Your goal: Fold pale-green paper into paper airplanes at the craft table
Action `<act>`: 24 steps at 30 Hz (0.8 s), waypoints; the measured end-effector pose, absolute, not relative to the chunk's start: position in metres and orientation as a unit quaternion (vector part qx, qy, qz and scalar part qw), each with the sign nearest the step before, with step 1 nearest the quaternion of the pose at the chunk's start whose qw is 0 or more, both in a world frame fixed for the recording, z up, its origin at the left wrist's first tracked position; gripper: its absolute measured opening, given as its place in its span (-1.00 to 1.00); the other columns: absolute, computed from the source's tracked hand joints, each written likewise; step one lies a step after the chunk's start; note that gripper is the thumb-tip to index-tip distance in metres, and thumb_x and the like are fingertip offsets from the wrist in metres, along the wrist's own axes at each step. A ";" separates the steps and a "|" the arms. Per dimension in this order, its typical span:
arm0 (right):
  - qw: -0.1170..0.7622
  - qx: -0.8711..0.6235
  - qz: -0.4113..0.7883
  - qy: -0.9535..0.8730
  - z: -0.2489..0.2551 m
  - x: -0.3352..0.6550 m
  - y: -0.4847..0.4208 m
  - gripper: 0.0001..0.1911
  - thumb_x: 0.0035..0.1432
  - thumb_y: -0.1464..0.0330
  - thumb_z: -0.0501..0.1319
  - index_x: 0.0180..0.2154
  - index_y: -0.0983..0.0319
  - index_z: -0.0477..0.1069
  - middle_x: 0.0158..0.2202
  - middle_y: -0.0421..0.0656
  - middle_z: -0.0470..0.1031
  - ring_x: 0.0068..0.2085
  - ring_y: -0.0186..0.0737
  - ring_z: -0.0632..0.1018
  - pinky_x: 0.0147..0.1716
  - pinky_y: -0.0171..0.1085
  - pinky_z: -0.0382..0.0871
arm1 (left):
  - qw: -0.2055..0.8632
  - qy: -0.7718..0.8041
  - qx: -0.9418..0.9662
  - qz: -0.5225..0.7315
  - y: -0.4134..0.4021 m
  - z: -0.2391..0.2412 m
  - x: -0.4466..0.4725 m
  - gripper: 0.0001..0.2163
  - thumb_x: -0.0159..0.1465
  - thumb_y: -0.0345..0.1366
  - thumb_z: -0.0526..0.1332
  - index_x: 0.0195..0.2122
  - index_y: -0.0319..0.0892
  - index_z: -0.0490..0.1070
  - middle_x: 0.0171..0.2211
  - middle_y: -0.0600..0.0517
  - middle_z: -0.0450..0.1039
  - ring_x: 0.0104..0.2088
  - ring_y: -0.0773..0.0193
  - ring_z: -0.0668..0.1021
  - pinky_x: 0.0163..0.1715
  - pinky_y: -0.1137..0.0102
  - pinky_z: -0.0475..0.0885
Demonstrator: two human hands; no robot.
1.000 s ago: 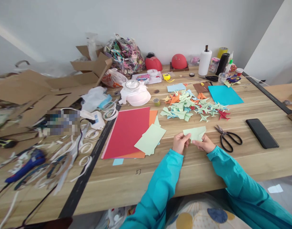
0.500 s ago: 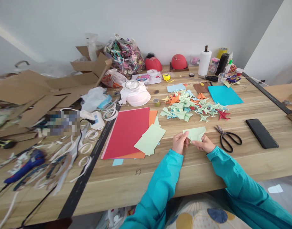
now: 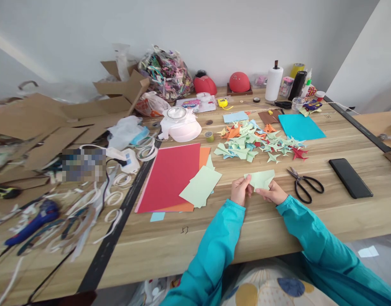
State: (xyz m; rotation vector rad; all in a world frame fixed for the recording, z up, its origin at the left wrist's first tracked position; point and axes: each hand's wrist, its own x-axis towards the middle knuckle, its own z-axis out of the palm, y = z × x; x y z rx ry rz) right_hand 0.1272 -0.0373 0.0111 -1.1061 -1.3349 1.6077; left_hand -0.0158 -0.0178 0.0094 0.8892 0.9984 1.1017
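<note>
Paper [image 3: 261,178], pale green and folded, lay between the left hand [image 3: 241,190] and right hand [image 3: 273,192], thumbs and fingers closed on it: the left at its left end, the right at its lower right edge. Handwriting [image 3: 184,230] on the tabletop [image 3: 150,250] read "53"; lettering on the purple packet [image 3: 312,105] was too small to read.

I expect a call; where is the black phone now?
In the head view, the phone lies at right on the table, with scissors between it and the right hand.
</note>
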 end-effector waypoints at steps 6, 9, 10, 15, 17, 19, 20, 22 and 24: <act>0.381 -0.431 0.624 -0.529 0.010 0.128 -0.037 -0.59 -0.13 0.14 0.33 -0.71 0.27 0.27 -0.83 -0.31 0.19 -0.79 -0.53 0.14 -0.85 -0.43 -0.10 | 0.653 0.431 0.390 0.486 -0.018 0.008 -0.015 -0.54 0.01 0.07 0.22 -0.76 -0.23 0.24 -0.83 0.10 0.22 -0.81 0.46 0.24 -0.82 0.51 0.06; 0.383 -0.430 0.625 -0.526 0.010 0.128 -0.037 -0.60 -0.15 0.15 0.34 -0.70 0.28 0.28 -0.83 -0.32 0.19 -0.79 -0.53 0.14 -0.85 -0.43 -0.11 | 0.657 0.426 0.397 0.480 -0.019 0.008 -0.014 -0.60 -0.05 0.01 0.30 -0.72 -0.24 0.29 -0.81 0.11 0.25 -0.80 0.46 0.26 -0.81 0.52 0.11; 0.384 -0.428 0.626 -0.527 0.011 0.128 -0.037 -0.61 -0.15 0.15 0.34 -0.69 0.28 0.28 -0.82 -0.32 0.20 -0.79 -0.53 0.14 -0.85 -0.44 -0.10 | 0.657 0.425 0.398 0.479 -0.019 0.008 -0.014 -0.61 -0.07 -0.01 0.32 -0.71 -0.25 0.30 -0.81 0.12 0.25 -0.80 0.46 0.26 -0.81 0.52 0.11; 0.378 -0.426 0.628 -0.530 0.010 0.127 -0.037 -0.60 -0.14 0.13 0.33 -0.67 0.28 0.28 -0.81 -0.33 0.20 -0.79 -0.53 0.15 -0.85 -0.44 -0.09 | 0.666 0.421 0.377 0.486 -0.019 0.009 -0.013 -0.55 0.01 0.06 0.23 -0.75 -0.24 0.26 -0.82 0.10 0.23 -0.82 0.45 0.26 -0.84 0.51 0.10; 0.379 -0.427 0.625 -0.532 0.010 0.127 -0.037 -0.59 -0.14 0.12 0.32 -0.69 0.28 0.27 -0.82 -0.32 0.19 -0.79 -0.53 0.14 -0.85 -0.44 -0.09 | 0.672 0.420 0.368 0.486 -0.018 0.008 -0.013 -0.50 0.04 0.12 0.16 -0.77 -0.23 0.24 -0.82 0.08 0.23 -0.82 0.45 0.26 -0.84 0.51 0.11; 0.384 -0.429 0.620 -0.534 0.010 0.127 -0.036 -0.57 -0.13 0.11 0.31 -0.70 0.28 0.26 -0.83 -0.32 0.19 -0.79 -0.53 0.15 -0.84 -0.44 -0.09 | 0.680 0.413 0.359 0.488 -0.018 0.008 -0.013 -0.47 0.06 0.16 0.10 -0.76 -0.24 0.25 -0.81 0.06 0.25 -0.81 0.44 0.28 -0.83 0.51 0.13; 0.386 -0.429 0.618 -0.534 0.011 0.127 -0.036 -0.57 -0.13 0.10 0.31 -0.71 0.28 0.26 -0.83 -0.32 0.18 -0.79 -0.52 0.15 -0.84 -0.44 -0.09 | 0.684 0.408 0.356 0.489 -0.018 0.007 -0.013 -0.47 0.06 0.16 0.09 -0.76 -0.24 0.26 -0.80 0.06 0.26 -0.80 0.44 0.28 -0.83 0.51 0.14; 0.387 -0.432 0.618 -0.530 0.011 0.127 -0.036 -0.58 -0.15 0.11 0.32 -0.70 0.28 0.27 -0.83 -0.32 0.19 -0.79 -0.52 0.15 -0.84 -0.44 -0.08 | 0.686 0.403 0.364 0.484 -0.018 0.007 -0.013 -0.52 0.03 0.11 0.17 -0.72 -0.25 0.28 -0.78 0.08 0.27 -0.79 0.45 0.29 -0.82 0.51 0.15; 0.386 -0.439 0.621 -0.522 0.011 0.127 -0.036 -0.58 -0.18 0.11 0.34 -0.70 0.28 0.28 -0.83 -0.32 0.20 -0.80 -0.53 0.15 -0.84 -0.44 -0.09 | 0.678 0.409 0.381 0.477 -0.018 0.007 -0.014 -0.61 -0.06 0.00 0.30 -0.68 -0.26 0.31 -0.78 0.11 0.28 -0.79 0.46 0.28 -0.81 0.52 0.15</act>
